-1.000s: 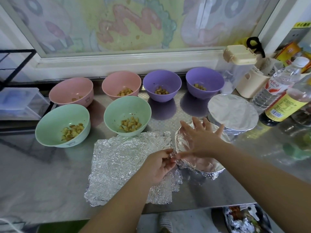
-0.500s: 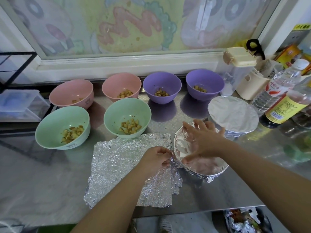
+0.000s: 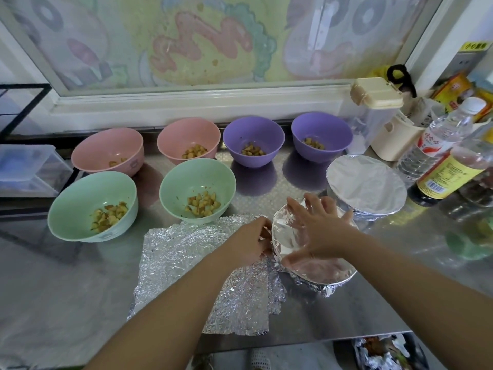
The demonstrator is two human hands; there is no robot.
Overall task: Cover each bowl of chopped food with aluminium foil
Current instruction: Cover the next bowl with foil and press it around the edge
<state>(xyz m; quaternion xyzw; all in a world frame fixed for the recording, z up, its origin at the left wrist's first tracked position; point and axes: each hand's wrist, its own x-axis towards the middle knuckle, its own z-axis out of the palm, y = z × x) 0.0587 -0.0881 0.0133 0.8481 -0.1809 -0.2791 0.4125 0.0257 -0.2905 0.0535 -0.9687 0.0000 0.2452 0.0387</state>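
Observation:
A bowl wrapped in foil [image 3: 324, 273] stands near the counter's front edge. My right hand [image 3: 317, 231] lies flat on its foil top with fingers spread. My left hand [image 3: 252, 241] pinches the foil at the bowl's left rim. Under my left forearm lies a stack of crinkled foil sheets [image 3: 186, 252]. A second foil-covered bowl [image 3: 366, 188] sits behind to the right. Uncovered bowls of chopped food stand further back: two green [image 3: 92, 206] [image 3: 197, 190], two pink [image 3: 108, 150] [image 3: 188, 140] and two purple [image 3: 253, 140] [image 3: 321, 136].
Bottles [image 3: 448, 172] and a cream lidded container [image 3: 378, 116] crowd the right end of the steel counter [image 3: 66, 289]. A clear plastic box [image 3: 29, 169] sits at the far left. Foil scraps lie in a bin [image 3: 386, 353] below the counter's front edge.
My left hand has moved up along the bowl's left rim, still pinching foil. My right hand has stayed spread on the foil top, shifting slightly.

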